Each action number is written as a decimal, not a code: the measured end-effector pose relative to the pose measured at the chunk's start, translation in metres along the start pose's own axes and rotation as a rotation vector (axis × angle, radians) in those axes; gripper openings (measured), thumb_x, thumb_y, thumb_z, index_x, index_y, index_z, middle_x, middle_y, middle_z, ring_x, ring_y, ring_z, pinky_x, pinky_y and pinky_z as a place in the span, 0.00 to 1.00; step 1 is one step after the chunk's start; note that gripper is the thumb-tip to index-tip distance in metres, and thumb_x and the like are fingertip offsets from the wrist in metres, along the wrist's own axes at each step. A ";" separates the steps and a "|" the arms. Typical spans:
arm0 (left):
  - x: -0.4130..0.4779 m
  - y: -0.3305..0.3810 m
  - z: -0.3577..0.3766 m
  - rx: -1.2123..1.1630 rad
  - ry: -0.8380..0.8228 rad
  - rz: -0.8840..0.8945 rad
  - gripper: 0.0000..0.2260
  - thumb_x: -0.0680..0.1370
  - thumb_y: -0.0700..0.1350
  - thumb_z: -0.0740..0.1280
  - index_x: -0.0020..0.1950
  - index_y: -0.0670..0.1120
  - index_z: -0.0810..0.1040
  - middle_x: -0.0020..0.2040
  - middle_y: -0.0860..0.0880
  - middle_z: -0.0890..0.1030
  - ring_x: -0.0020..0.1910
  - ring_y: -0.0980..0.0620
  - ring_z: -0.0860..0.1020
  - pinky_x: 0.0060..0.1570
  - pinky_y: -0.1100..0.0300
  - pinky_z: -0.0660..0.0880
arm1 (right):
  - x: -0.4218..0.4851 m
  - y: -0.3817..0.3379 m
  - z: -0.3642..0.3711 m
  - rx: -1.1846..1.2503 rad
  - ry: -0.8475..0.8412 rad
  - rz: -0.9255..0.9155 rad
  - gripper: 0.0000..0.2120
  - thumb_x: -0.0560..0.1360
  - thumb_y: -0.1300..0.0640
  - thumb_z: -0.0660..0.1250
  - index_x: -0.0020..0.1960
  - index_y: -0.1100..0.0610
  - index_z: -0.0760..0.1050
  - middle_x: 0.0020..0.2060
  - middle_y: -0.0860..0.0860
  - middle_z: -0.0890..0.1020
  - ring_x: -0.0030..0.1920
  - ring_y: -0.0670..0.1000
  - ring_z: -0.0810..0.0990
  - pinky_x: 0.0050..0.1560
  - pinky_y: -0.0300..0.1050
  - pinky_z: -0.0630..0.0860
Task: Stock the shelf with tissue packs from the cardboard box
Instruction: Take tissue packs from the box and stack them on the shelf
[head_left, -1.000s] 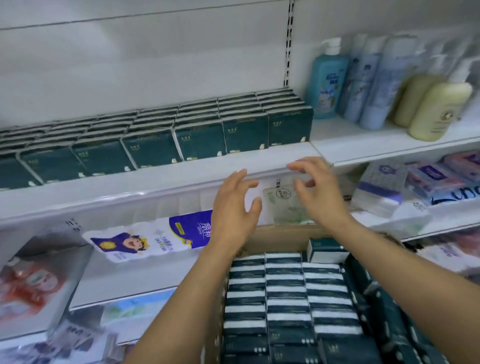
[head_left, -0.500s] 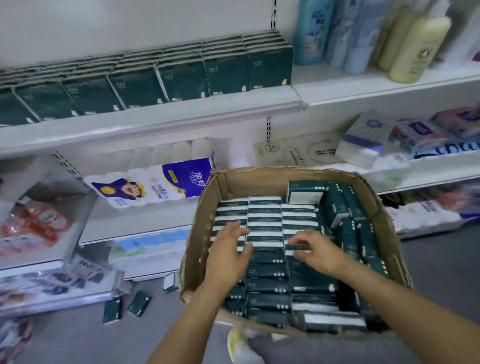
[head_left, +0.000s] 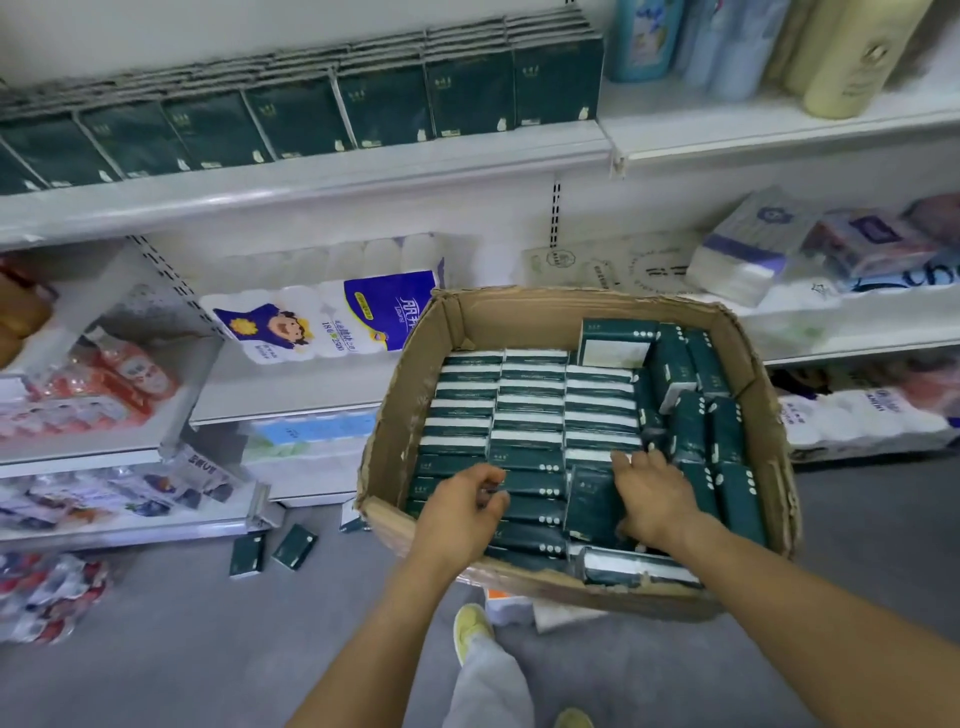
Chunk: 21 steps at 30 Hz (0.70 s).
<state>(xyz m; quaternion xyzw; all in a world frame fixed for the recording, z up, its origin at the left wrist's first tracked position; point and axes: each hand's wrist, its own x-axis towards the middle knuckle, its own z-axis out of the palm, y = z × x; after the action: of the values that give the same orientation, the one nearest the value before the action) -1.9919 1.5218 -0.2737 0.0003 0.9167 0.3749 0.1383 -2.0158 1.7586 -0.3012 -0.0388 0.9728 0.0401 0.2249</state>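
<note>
Flat, cool light from above washes a shop aisle, bright on the white shelf and duller on the grey floor. Soft shadows pool under the shelf boards and inside the box. The wide lens bows the shelf edges toward the corners. Packs in the box read fairly sharp; bottles at top right and red bags at lower left smear into blur.

A blue-and-white toilet-roll pack with a cartoon face lies tilted, red-wrapped packs to its left. Top right stand a blue bottle and a cream bottle. A yellow shoe rests on the grey floor.
</note>
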 end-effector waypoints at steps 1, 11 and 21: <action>-0.001 0.000 0.000 -0.018 0.004 -0.001 0.12 0.79 0.47 0.66 0.63 0.49 0.77 0.53 0.52 0.82 0.50 0.55 0.80 0.52 0.55 0.78 | -0.001 0.000 -0.002 -0.020 0.003 -0.005 0.34 0.69 0.48 0.75 0.69 0.58 0.66 0.63 0.55 0.71 0.64 0.56 0.67 0.63 0.49 0.68; -0.005 0.014 -0.014 -0.445 0.163 -0.118 0.07 0.78 0.43 0.67 0.55 0.52 0.78 0.51 0.52 0.82 0.50 0.58 0.79 0.50 0.66 0.75 | -0.017 -0.001 -0.057 1.228 -0.141 -0.030 0.17 0.67 0.54 0.78 0.49 0.60 0.77 0.44 0.52 0.84 0.43 0.51 0.83 0.46 0.45 0.80; -0.002 0.017 -0.077 -0.755 0.358 -0.137 0.07 0.77 0.41 0.68 0.50 0.53 0.81 0.47 0.49 0.84 0.49 0.50 0.82 0.56 0.49 0.78 | -0.016 -0.044 -0.128 1.288 -0.075 -0.265 0.14 0.70 0.52 0.75 0.50 0.59 0.80 0.40 0.52 0.86 0.39 0.51 0.84 0.42 0.47 0.79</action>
<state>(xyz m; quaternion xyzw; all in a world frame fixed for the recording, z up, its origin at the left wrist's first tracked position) -2.0117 1.4810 -0.2092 -0.1764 0.7224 0.6686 -0.0084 -2.0531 1.7035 -0.1828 -0.0147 0.7807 -0.5767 0.2401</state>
